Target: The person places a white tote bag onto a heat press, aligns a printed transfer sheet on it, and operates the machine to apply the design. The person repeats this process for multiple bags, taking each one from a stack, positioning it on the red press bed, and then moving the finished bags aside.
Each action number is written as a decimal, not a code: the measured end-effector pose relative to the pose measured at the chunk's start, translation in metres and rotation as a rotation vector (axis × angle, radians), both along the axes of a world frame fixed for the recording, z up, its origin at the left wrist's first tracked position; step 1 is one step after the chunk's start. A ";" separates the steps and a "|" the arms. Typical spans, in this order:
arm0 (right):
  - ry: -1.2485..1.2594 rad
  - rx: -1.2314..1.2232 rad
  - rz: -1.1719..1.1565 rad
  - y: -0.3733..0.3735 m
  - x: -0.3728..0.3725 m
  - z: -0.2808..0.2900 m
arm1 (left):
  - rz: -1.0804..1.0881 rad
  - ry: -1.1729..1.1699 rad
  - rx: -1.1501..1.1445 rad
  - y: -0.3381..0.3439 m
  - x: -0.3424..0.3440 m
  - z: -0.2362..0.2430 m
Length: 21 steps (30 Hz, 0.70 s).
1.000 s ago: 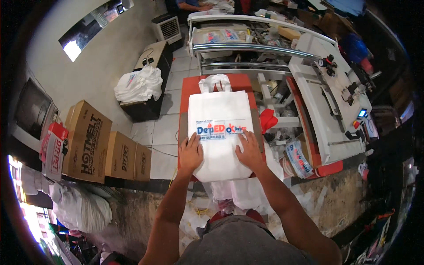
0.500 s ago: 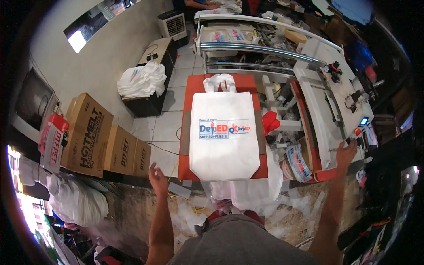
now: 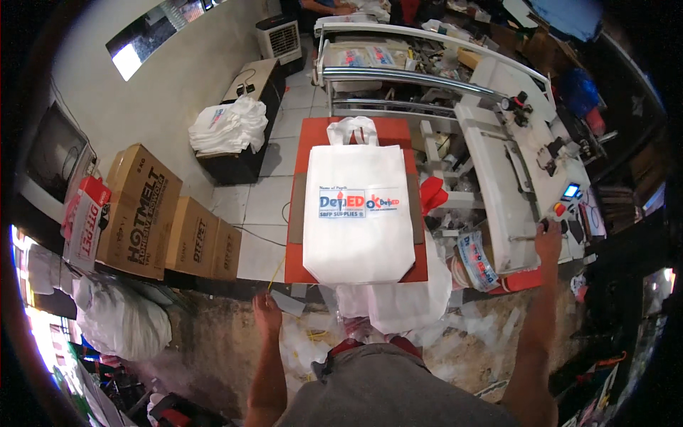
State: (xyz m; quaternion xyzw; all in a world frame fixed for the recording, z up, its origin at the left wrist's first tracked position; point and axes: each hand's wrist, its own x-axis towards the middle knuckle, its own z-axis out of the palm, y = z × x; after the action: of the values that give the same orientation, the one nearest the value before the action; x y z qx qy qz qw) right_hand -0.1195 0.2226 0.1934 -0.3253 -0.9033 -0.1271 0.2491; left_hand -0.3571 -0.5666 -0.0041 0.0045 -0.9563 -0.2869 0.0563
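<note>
A white tote bag with blue and red printing and two handles lies flat on a red board at the centre. My left hand hangs near the board's lower left corner, fingers curled beside a thin yellow cord; whether it holds the cord is unclear. My right hand is at the front of the white press machine, fingers closed at the black controls below a small lit screen; what they grip is hidden. More white fabric hangs below the board.
Cardboard boxes line the left. Folded white bags lie on a black bench, near an air cooler. Steel rollers cross behind the board. A co-worker's arm shows at the far back. A white bundle sits lower left.
Both my hands have left the bag: the left moved down and outward past the board's edge, the right went across to the machine's controls. The bag stays on the board.
</note>
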 end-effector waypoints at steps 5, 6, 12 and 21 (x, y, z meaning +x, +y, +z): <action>-0.033 -0.152 0.034 -0.149 -0.067 0.058 | -0.038 0.117 0.322 0.041 -0.041 0.039; -0.054 -0.067 0.030 -0.166 -0.071 0.062 | -0.043 0.114 0.324 0.046 -0.044 0.037; 0.073 -0.276 0.513 -0.199 -0.090 0.053 | 0.063 0.096 0.327 0.052 -0.020 0.020; -0.060 -0.415 0.835 -0.294 -0.158 0.062 | 0.266 -0.157 0.245 0.014 0.066 -0.046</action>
State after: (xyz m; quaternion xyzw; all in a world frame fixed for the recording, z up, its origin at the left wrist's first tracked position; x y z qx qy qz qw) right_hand -0.2776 -0.0712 0.2550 0.0270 -0.9701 0.1578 0.1824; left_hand -0.2914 -0.5524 -0.0498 0.1600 -0.9066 -0.3900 0.0182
